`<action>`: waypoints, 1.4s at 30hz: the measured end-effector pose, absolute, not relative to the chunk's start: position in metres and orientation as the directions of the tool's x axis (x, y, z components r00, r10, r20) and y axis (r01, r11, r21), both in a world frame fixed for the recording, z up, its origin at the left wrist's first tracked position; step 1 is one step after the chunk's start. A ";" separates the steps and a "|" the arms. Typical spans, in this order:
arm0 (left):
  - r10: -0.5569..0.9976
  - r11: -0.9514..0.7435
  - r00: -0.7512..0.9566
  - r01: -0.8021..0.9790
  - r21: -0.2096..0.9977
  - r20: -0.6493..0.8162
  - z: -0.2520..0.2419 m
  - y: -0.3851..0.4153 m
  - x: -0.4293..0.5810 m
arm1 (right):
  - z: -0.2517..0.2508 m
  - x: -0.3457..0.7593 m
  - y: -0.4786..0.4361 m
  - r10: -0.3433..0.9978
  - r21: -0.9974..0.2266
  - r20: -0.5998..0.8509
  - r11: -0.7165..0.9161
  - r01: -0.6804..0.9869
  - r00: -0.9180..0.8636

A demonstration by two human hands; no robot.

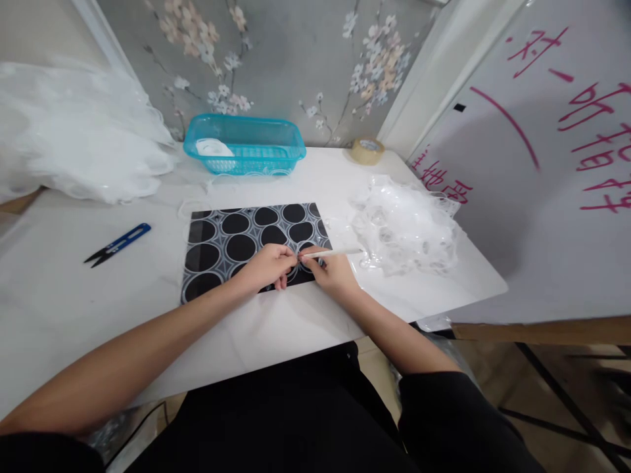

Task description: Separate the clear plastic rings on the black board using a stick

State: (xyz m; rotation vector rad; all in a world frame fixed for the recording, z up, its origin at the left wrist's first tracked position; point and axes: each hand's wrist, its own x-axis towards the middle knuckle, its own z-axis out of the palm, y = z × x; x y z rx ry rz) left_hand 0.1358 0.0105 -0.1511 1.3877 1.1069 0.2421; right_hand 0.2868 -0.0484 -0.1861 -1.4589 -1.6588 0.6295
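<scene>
A black board (240, 248) with rows of pale rings and netlike lines lies flat on the white table. My left hand (272, 264) rests over its lower right part, thumb and forefinger pinched together; what is between those fingertips is too small to tell. Right beside it, my right hand (331, 268) is closed on a thin white stick (348, 251), whose long end points right. The fingertips of both hands nearly meet over the board. To the right sits a heap of translucent white netting (404, 226), near the stick's far end.
Blue-handled thread snips (121, 243) lie at left. A turquoise plastic basket (246, 141) with white material inside stands at the back, a roll of tape (367, 151) to its right. More white netting (83, 131) is piled far left. A whiteboard (513, 217) borders the table's right side.
</scene>
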 end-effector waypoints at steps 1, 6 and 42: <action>0.715 0.247 0.510 0.456 0.855 -0.478 -0.151 0.010 0.136 | -0.185 0.290 -0.047 0.961 -0.787 0.274 0.203 0.583 0.034; 0.712 0.251 0.506 0.464 0.850 -0.487 -0.148 0.010 0.134 | -0.174 0.340 -0.041 0.830 -0.784 0.373 0.043 0.619 0.416; 0.234 -0.951 0.578 0.303 0.061 0.782 -0.009 -0.029 0.024 | -0.035 0.232 -0.041 0.827 -0.864 0.200 -0.105 -0.493 -0.525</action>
